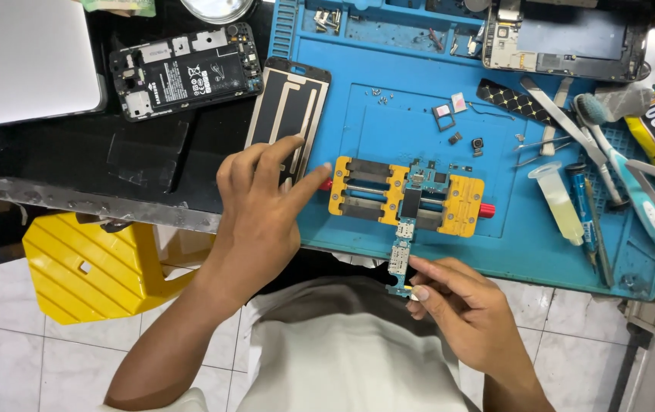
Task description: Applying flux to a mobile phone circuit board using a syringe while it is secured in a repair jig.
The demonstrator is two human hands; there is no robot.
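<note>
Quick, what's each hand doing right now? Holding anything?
Left hand: open, fingers spread, fingertip touching the left end of the yellow clamp.
Right hand: closed, pinching the lower end of the circuit board held in the clamp.

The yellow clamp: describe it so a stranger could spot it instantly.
Find the blue work mat on the black bench. Near its front edge sits the yellow clamp, gripping a long circuit board. Alone among the tools, it is yellow with a red knob.

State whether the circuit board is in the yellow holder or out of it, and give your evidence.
In. The circuit board sits between the clamps of the yellow holder; its lower end overhangs the mat, touched by the right hand.
</note>
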